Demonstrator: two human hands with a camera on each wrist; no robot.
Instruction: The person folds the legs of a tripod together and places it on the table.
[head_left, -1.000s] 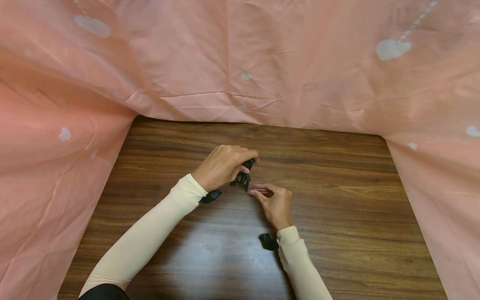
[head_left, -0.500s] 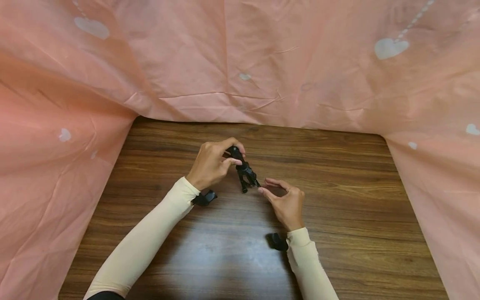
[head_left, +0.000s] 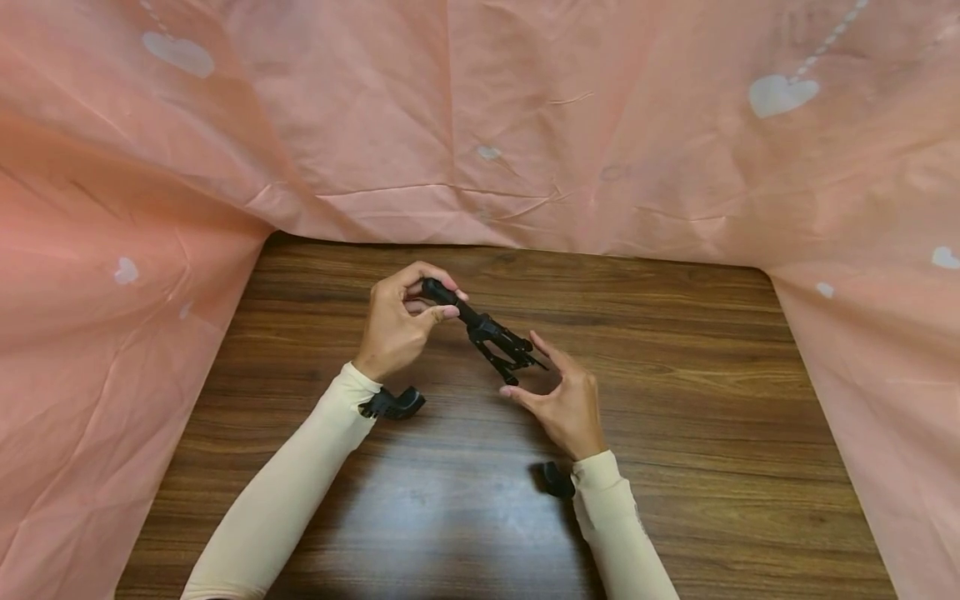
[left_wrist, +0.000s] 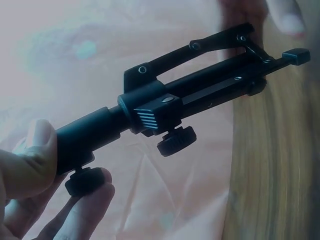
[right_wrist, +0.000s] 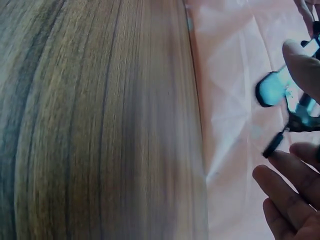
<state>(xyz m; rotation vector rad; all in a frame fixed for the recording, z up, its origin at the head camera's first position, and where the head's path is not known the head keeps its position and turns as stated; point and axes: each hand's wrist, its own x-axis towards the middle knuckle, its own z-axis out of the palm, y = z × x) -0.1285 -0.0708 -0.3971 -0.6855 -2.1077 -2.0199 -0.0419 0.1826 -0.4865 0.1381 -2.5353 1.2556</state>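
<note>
My left hand pinches the thick upper column of a small black tripod between thumb and fingers. In the left wrist view the tripod lies tilted, its jointed legs slanting up to the right. Two black knobs stick out below it, the nearer one at the fingertips. Beside the leg ends is my right hand, thumb and forefinger spread apart around them. In the right wrist view a forefinger tip appears to touch a black foot; part of the tripod is cut off there.
A brown wood-grain table lies beneath both hands. Pink cloth with pale hearts hangs behind and at both sides. Black wrist mounts sit on the inner sides of the cream sleeves.
My left hand has moved left and away from me, drawing the tripod out so more of it shows. The right hand has shifted right, and its thumb and forefinger have spread wider.
</note>
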